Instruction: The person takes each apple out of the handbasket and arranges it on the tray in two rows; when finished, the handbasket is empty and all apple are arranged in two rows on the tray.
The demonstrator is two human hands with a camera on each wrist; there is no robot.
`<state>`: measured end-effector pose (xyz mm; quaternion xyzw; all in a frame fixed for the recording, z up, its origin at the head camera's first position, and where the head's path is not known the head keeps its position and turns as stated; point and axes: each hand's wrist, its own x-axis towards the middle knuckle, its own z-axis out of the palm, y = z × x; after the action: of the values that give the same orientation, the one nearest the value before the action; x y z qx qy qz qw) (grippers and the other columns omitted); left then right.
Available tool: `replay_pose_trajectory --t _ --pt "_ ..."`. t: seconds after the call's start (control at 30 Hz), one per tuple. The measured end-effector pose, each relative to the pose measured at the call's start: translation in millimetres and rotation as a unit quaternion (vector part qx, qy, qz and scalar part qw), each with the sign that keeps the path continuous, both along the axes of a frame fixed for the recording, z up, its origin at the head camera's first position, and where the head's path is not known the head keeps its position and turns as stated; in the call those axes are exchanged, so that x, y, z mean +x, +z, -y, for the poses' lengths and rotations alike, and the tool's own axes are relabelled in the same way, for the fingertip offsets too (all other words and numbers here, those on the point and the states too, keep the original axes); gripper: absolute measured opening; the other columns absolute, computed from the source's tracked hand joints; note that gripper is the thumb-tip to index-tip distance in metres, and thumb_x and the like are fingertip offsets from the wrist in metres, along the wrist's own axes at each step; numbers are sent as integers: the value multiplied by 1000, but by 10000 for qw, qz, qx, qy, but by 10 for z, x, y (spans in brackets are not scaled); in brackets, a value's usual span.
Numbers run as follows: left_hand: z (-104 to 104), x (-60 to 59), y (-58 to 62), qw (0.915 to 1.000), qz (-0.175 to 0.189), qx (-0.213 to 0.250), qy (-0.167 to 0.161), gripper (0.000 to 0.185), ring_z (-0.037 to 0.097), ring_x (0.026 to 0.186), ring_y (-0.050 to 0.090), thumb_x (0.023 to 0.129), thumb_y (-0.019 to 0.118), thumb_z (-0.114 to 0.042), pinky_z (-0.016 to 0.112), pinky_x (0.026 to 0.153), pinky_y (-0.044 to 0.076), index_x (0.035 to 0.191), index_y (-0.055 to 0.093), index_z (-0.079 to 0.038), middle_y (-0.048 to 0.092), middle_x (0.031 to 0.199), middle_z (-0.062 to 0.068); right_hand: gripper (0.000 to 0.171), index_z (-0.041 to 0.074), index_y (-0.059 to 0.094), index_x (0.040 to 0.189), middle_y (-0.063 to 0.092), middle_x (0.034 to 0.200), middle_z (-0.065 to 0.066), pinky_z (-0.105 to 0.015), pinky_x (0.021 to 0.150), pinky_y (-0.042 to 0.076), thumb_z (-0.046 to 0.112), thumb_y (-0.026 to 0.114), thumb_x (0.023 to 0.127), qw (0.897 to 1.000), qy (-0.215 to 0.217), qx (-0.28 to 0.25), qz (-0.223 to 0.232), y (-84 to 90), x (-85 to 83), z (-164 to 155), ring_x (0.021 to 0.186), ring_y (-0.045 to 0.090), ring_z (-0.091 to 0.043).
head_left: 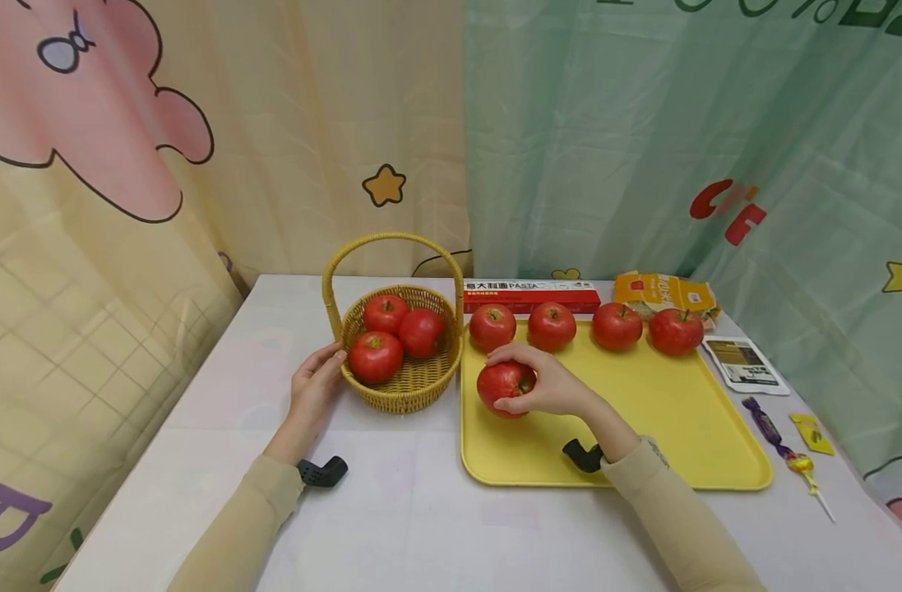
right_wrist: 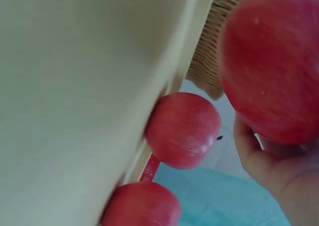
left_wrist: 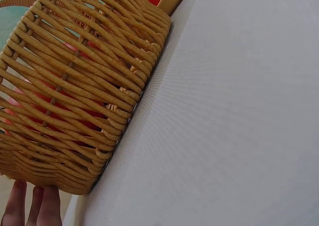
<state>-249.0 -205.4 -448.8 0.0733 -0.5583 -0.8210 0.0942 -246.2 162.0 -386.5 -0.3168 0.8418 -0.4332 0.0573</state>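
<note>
Red apple is sitting in the right hand, fingers curling round it, at the yellow tray's 9 o'clock edge. Left hand, fingers straight, is touching the wicker basket.

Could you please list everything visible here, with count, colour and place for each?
apple in hand: one, red, over the tray's left part, gripped by the right hand
apples on tray: four, red, in a row along the tray's far edge
apples in basket: three, red, inside the basket
basket: one, yellow wicker with handle, left of the tray
tray: one, yellow, on the table
pasta box: one, red and white, behind the tray
carton: one, orange, behind the tray's right end
sachet: one, white and dark, right of the tray
lollipop: one, purple and yellow wrapper, right of the tray
small packet: one, yellow, beside the lollipop
table: one, white
left hand: touches the basket's left side
right hand: grips the apple
</note>
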Motion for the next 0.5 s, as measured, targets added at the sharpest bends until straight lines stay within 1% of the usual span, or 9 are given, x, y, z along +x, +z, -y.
replay_pose_trajectory --t 0.1,0.17,0.33,0.5 --pt "1 -1 -3 10000 21 15 22 15 8 88 60 89 66 -14 21 79 50 104 65 -16 61 106 -2 48 21 58 116 55 120 2 -41 87 48 26 80 74 9987 369 325 152 -43 25 -29 111 48 -22" --pt "3 1 -6 10000 47 9 23 17 8 87 60 89 65 -14 21 78 50 106 65 -15 61 107 -2 47 22 57 115 55 118 3 -38 87 48 27 80 74 9969 503 535 281 -68 38 -28 110 49 -21" --pt "5 2 -3 10000 53 11 6 20 7 88 59 89 66 -15 21 79 50 109 64 -13 60 107 -3 48 22 55 113 55 113 5 -34 86 48 30 80 74 9937 648 782 471 -108 47 -14 107 50 -18" --pt "5 -3 2 10000 82 47 22 17 7 89 60 89 67 -15 21 79 50 105 66 -16 62 104 -4 48 19 57 118 55 117 3 -35 87 48 32 78 77 9922 736 832 574 -123 62 4 106 51 -18"
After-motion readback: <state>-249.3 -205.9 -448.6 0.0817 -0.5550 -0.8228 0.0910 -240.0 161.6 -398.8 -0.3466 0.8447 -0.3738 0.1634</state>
